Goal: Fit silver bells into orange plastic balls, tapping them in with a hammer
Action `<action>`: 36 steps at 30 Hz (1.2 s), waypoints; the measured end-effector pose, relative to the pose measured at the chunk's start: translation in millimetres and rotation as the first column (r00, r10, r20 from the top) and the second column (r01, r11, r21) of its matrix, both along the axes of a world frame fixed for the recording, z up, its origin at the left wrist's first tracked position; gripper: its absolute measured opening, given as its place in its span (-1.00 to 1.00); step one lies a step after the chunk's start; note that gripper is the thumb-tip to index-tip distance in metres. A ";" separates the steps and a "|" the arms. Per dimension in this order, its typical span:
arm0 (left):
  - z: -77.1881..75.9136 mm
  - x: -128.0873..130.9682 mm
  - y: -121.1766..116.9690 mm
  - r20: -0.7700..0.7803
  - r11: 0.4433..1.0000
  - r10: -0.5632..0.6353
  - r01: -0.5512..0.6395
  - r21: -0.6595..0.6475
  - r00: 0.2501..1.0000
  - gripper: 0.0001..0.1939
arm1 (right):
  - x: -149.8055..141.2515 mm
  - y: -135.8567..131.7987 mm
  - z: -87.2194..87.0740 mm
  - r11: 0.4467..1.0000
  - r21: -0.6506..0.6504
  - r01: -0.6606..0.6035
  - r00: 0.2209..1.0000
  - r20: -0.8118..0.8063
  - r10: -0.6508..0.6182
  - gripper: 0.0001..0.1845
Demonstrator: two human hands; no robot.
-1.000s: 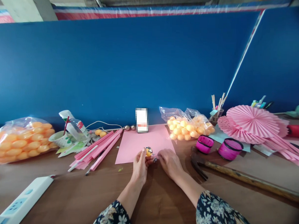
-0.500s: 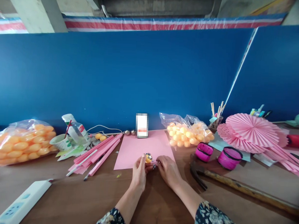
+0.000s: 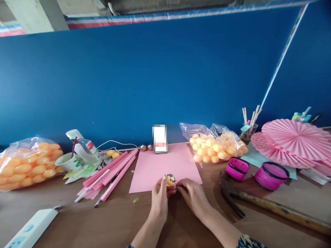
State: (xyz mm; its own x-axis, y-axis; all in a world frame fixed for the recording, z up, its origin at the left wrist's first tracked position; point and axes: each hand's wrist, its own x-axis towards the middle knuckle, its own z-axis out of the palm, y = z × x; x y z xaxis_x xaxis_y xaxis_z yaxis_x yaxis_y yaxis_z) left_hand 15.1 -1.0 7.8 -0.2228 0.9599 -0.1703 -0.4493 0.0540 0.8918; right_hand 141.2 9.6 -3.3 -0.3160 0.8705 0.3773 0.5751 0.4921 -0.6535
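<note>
A small yellow ball (image 3: 169, 181) with silvery, shiny pieces on its upper side is pinched between the thumb and fingers of my left hand (image 3: 160, 201). Just right of the ball, my right hand (image 3: 194, 198) has its thumb and fingertips pressed together; whatever is between them is too small or hidden to make out. Both hands are above the near edge of a sheet of pink paper (image 3: 164, 163) lying on the brown table (image 3: 118, 227).
Left are a bag of yellow balls (image 3: 25, 164), a paper cup (image 3: 68, 161), pink paper strips (image 3: 120, 169) and a power strip (image 3: 33, 226). Right are another ball bag (image 3: 216, 147), two magenta containers (image 3: 271, 175), a hammer (image 3: 284, 211) and pink paper fans (image 3: 295, 139). A blue partition (image 3: 156, 76) stands behind.
The view has tilted and shifted slightly. My hands remain together around the yellow ball. A small silvery bit that showed below my right fingertips is out of sight now.
</note>
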 end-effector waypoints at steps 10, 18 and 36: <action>-2.6 -1.7 0.8 -0.005 0.999 -0.025 0.025 0.020 1.000 -0.65 | -0.9 -0.6 1.1 0.999 0.020 0.026 0.999 0.044 -0.027 -0.85; -4.6 -2.2 0.8 0.009 1.000 -0.007 0.007 0.028 1.000 -0.64 | 0.0 -1.2 2.6 0.999 0.029 0.029 0.999 0.033 -0.030 -0.84; -4.0 -1.7 1.6 0.009 1.000 0.002 -0.002 0.007 1.000 -0.63 | -0.5 -0.6 1.5 0.999 0.038 0.017 0.998 0.058 -0.019 -0.82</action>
State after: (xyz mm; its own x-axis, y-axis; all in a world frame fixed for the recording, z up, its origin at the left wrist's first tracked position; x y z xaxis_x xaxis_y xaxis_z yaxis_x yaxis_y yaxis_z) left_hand 13.4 0.6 3.8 -0.2230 0.9607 -0.1655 -0.4574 0.0468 0.8880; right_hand 140.7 9.0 -1.8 -0.3228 0.8621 0.3906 0.6210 0.5044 -0.6000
